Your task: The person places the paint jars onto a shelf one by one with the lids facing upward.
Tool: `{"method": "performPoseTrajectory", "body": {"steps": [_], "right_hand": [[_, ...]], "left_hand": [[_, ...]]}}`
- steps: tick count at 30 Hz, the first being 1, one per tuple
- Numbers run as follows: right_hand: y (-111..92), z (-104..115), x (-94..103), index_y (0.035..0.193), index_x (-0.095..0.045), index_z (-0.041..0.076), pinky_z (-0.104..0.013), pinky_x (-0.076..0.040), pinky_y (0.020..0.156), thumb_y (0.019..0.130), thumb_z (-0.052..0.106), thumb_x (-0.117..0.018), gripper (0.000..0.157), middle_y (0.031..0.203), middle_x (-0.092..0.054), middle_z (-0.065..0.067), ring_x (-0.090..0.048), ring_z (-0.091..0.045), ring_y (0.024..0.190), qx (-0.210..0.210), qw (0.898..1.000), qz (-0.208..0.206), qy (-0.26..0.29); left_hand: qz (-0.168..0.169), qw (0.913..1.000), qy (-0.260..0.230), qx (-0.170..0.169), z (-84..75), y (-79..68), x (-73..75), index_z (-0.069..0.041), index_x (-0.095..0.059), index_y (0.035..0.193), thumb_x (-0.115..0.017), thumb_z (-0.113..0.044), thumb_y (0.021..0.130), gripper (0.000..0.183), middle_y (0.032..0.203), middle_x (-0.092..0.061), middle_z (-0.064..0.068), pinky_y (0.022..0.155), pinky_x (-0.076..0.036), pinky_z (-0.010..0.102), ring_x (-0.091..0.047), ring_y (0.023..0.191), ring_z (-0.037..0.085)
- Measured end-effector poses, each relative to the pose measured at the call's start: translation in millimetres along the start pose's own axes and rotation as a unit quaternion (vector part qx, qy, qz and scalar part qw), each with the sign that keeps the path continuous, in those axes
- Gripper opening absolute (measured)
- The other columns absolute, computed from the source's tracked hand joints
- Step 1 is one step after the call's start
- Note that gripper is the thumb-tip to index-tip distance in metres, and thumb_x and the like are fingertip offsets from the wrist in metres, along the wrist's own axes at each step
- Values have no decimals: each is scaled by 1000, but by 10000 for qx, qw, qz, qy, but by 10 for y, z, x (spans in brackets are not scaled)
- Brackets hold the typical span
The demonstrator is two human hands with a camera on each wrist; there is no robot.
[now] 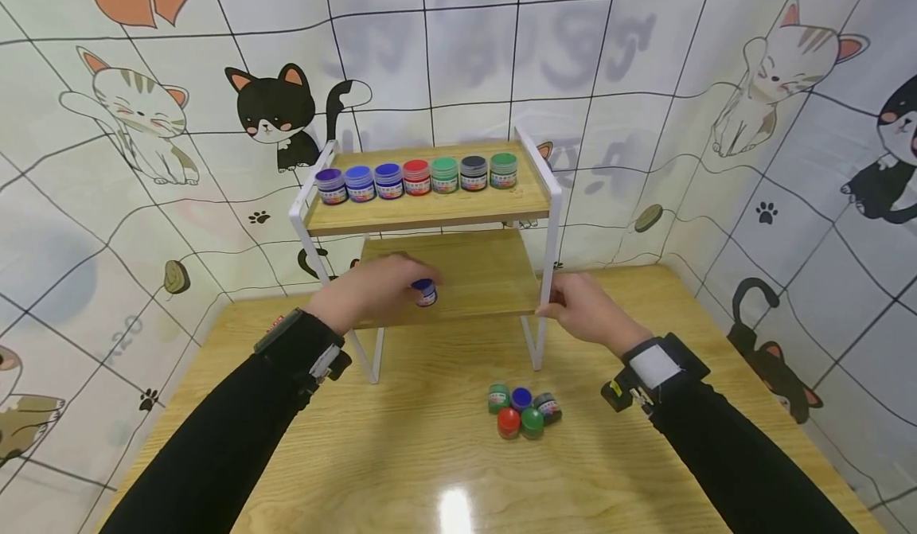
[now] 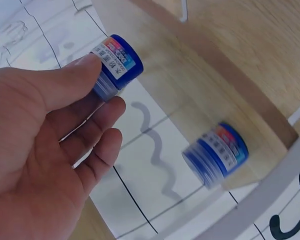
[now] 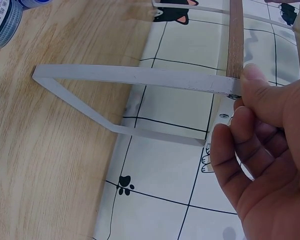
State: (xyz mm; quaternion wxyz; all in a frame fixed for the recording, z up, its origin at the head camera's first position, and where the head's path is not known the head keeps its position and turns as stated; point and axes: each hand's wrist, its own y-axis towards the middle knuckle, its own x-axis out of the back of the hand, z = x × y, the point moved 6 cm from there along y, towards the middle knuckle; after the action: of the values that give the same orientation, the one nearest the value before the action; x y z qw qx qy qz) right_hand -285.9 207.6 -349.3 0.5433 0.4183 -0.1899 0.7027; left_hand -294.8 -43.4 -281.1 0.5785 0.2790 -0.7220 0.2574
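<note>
My left hand (image 1: pixel 383 283) pinches a blue paint jar (image 2: pixel 119 62) between thumb and fingers, over the front of the lower shelf (image 1: pixel 480 271). A second blue jar (image 2: pixel 217 152) stands on that shelf near its left end, as the left wrist view shows; in the head view my hand and wrist hide it. My right hand (image 1: pixel 583 307) grips the rack's white metal frame (image 3: pixel 140 76) where it meets the right end of the lower shelf, with the thumb (image 3: pixel 255 75) at the wooden edge.
On the upper shelf (image 1: pixel 430 213) several paint jars (image 1: pixel 416 177) stand in a row. In front of the rack, several more jars (image 1: pixel 521 399) sit clustered on the wooden table (image 1: pixel 344 462). A cat-patterned sheet (image 1: pixel 444 64) covers the wall behind.
</note>
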Motion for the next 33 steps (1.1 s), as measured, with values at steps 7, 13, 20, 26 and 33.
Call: {"method": "performPoseTrajectory", "body": {"steps": [7, 13, 20, 26, 33], "right_hand": [[-5, 14, -1, 93, -66, 2, -34, -51, 64, 87, 8, -68, 8, 81, -65, -6, -59, -17, 72, -12, 10000, 26, 19], [-3, 14, 3, 92, -65, 3, -33, -50, 62, 87, 8, -68, 8, 79, -65, -6, -58, -16, 71, 8, 10000, 25, -3], [1, 16, 5, 92, -66, 3, -34, -51, 64, 87, 8, -68, 8, 82, -66, -6, -59, -16, 73, 1, 10000, 27, 23], [-7, 24, 8, 90, -66, 3, -32, -49, 61, 87, 8, -69, 6, 78, -65, -5, -57, -16, 69, -4, 10000, 37, 29], [1, 29, 8, 89, -66, 3, -32, -47, 59, 86, 8, -69, 6, 76, -64, -5, -55, -16, 68, 9, 10000, 47, 4]], "left_hand": [[18, 9988, 190, 461, 174, 1, 31, -14, -61, 125, -62, -10, 92, 34, 122, -63, 6, 101, -43, 41, -55, 112, 21], [98, 9958, 358, 836, 291, -3, 36, -16, -60, 127, -60, -10, 93, 34, 125, -61, 8, 103, -41, 44, -53, 115, 24], [205, 9933, 678, 913, 374, 8, 17, -18, -61, 125, -58, -7, 93, 34, 124, -62, 7, 102, -41, 44, -53, 111, 24], [271, 9926, 731, 931, 402, 12, -14, -18, -61, 122, -55, -3, 94, 33, 119, -62, 6, 98, -43, 42, -52, 101, 23], [340, 9915, 728, 1021, 413, 12, -23, -18, -61, 121, -56, -1, 93, 33, 117, -62, 6, 97, -43, 42, -51, 98, 24]]}}
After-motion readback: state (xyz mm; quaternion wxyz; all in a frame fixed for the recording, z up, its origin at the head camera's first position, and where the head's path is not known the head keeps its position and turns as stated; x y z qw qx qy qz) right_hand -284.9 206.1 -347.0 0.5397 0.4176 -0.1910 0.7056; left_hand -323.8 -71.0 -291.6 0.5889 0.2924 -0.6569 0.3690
